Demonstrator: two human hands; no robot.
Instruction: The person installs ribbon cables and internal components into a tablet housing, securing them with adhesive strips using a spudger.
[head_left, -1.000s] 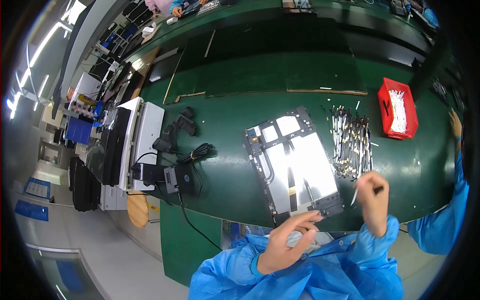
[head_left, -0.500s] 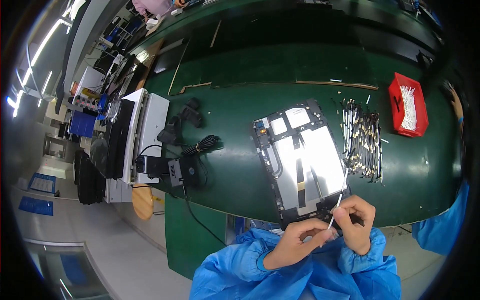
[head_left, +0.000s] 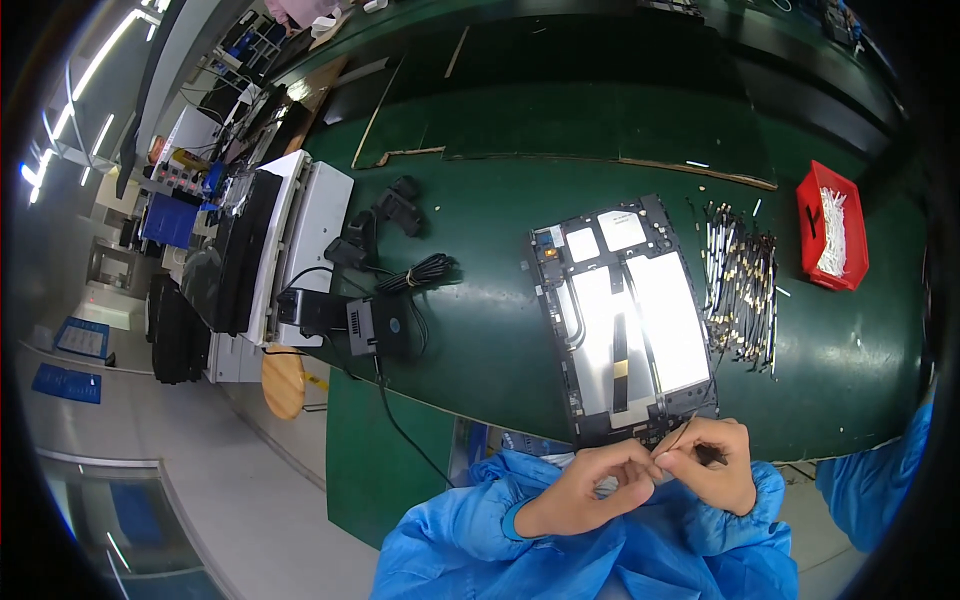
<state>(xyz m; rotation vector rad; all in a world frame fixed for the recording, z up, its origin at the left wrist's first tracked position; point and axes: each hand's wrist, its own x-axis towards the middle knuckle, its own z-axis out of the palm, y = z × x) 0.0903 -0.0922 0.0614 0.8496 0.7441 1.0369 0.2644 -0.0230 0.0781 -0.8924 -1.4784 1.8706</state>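
Note:
My left hand (head_left: 588, 488) and my right hand (head_left: 712, 462) meet at the lower edge of an opened tablet-like device (head_left: 592, 345), thumbs and forefingers pinched together. Between the fingertips runs a thin cable strip (head_left: 686, 430), looking dark now; its lower end is hidden by the fingers. The device lies flat on the green table, its black frame around shiny silver panels, with dark cables and a tape strip along the middle. To its right is a pile of thin cable strips (head_left: 740, 290) in black, white and gold.
A red bin (head_left: 858, 255) of white strips stands at the right. Black power adapters (head_left: 378, 325) and a coiled cord (head_left: 425, 272) lie left of the device, beside white and black equipment (head_left: 318, 215). Another person's blue sleeve (head_left: 870, 480) shows at the right edge.
The strip between my hands has gone from a long white line reaching over the device to a shorter dark one. My hands are closer together. The view has shifted a little.

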